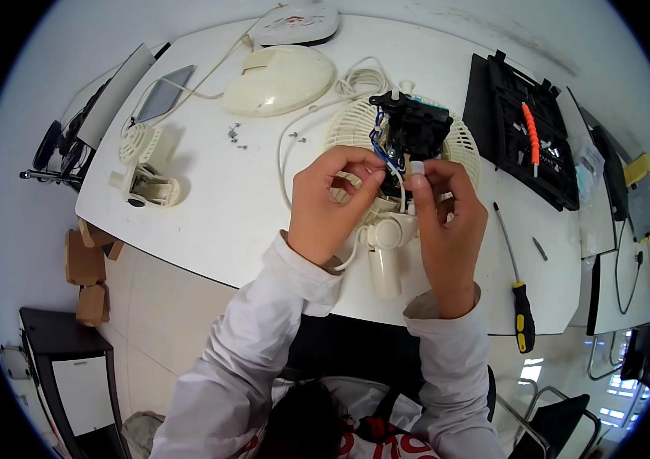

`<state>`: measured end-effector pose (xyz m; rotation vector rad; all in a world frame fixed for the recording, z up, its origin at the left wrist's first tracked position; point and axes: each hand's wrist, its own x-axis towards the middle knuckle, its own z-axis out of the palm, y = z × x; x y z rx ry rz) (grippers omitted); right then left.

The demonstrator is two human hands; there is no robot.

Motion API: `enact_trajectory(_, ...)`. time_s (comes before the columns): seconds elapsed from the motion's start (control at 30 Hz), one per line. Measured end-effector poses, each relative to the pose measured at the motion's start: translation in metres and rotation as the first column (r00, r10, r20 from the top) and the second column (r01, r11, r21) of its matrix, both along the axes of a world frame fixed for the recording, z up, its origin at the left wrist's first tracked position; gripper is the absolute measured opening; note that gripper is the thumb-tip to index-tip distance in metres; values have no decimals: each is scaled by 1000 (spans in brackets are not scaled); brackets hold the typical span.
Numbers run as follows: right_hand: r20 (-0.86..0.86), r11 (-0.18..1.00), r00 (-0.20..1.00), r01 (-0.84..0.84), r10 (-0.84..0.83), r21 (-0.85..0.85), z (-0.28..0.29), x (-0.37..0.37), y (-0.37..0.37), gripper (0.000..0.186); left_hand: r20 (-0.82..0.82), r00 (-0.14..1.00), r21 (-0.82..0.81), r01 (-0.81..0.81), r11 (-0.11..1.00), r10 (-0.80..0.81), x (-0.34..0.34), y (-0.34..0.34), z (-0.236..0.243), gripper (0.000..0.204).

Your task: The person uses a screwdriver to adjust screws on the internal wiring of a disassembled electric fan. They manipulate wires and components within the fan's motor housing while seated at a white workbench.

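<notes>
both forearms (245,325), in pale long sleeves (455,367), come up from the lower edge and lean inward, bringing the two hands close together yet apart. the left hand (331,203) angles up to the right, its thumb and forefinger tips drawn near each other, the other fingers curled behind. the right hand (451,222) stands more upright, wrist (455,294) bare above the cuff (445,307), thumb and forefinger bent toward the left hand.
</notes>
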<state>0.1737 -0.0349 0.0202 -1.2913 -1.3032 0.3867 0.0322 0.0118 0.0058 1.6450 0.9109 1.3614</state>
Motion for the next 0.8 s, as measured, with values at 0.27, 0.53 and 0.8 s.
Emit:
enact_trajectory(0.27, -58, 998, 997, -50, 49, -22, -4, 9, -5, 13, -325, 892, 560, -86, 824, 314, 7, -6, 21, 21)
enact_trajectory(0.53, -138, 997, 988, -71, 69, -10, -7, 11, -10, 12, -387, 785, 617, -170, 768, 484, 18, -3, 30, 24)
enact_trajectory(0.8, -160, 996, 983, -91, 89, -2, -11, 13, -12, 11, -422, 729, 656, -165, 737, 538, 21, -5, 31, 24)
